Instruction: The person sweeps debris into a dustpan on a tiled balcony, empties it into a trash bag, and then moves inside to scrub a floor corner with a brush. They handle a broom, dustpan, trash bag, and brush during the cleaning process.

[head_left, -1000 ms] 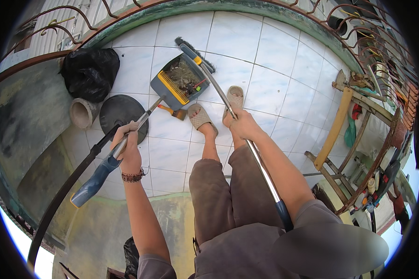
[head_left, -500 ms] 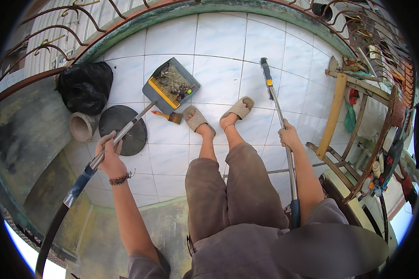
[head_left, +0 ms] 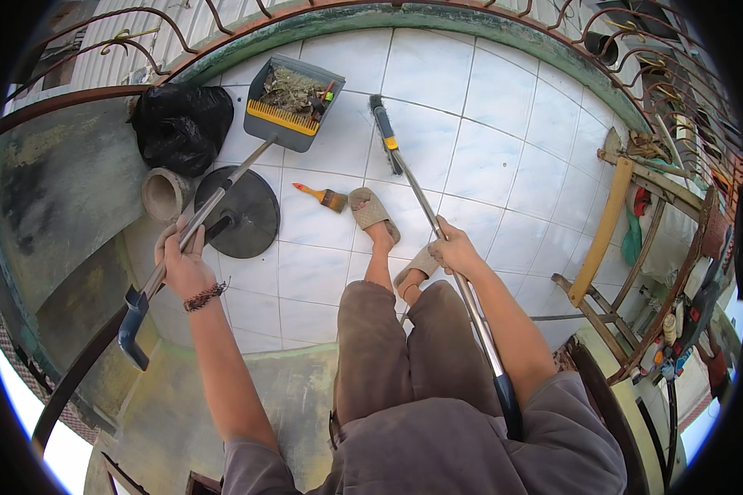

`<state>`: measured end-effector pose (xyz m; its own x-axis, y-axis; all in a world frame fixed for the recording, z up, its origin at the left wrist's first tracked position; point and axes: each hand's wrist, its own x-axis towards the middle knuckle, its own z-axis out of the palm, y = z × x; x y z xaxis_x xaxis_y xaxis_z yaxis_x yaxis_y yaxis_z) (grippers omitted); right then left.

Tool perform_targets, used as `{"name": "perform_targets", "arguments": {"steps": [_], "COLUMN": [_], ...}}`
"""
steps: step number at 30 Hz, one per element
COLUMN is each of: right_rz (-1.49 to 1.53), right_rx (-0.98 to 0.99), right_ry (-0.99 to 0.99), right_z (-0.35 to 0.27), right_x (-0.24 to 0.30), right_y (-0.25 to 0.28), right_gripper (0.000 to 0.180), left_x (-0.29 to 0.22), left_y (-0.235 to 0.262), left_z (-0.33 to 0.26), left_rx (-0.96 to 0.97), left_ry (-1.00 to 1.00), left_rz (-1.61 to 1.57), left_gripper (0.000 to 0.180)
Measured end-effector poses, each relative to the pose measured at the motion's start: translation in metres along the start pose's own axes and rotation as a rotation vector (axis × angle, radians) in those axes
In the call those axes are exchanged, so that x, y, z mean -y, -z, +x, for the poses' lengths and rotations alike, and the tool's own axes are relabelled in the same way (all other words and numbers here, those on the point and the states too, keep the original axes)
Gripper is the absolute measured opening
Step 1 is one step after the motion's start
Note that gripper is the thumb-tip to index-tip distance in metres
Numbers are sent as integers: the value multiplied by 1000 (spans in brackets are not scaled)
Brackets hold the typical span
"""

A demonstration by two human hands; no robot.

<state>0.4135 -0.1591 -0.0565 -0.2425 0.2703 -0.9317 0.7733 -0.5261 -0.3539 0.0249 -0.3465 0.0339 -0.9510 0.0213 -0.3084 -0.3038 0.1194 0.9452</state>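
Note:
My left hand (head_left: 182,262) is closed around the metal handle of a long-handled dustpan (head_left: 274,134). Its grey pan, with a row of yellow comb teeth, lies at the far left, holding dusty debris (head_left: 292,89) and a few small coloured bits. In my right hand (head_left: 456,249) is the silver pole of a broom (head_left: 422,195); its narrow dark-bristled head (head_left: 380,120) meets the tiles to the right of the dustpan. A paintbrush (head_left: 332,200) with an orange-yellow handle lies on the floor beside my left slipper.
A black plastic bag (head_left: 182,128), a clay pot (head_left: 163,196) and a round dark base (head_left: 243,223) stand at left. At right a wooden frame (head_left: 600,231) leans near assorted clutter. A low green ledge (head_left: 338,23) with metal railing curves along the far side.
The dustpan has shifted farther away, apart from the paintbrush. The broom head has swung left toward it. My right foot has drawn back, and the view has shifted.

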Motion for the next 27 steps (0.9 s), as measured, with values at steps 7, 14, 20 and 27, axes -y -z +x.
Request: {"name": "perform_targets", "arguments": {"steps": [7,14,20,27], "right_rz": [-256,-394,-586,-963], "right_rx": [256,139,365,319], "right_ry": [-50,83,-17,-1], "right_z": [-45,60,-28,58], "right_x": [19,39,12,27], "right_y": [-33,8,43,86], "right_gripper": [70,67,67,59], "left_x": [-20,-21,-26,-34], "left_y": [19,28,32,27], "left_z": [2,-7,-25,-43], "left_rx": [-75,-146,-261,-427], "left_ry": [-51,-43,-38,-22], "left_rz": [-134,-201,-269,-348], "left_gripper": [19,28,32,35]}}
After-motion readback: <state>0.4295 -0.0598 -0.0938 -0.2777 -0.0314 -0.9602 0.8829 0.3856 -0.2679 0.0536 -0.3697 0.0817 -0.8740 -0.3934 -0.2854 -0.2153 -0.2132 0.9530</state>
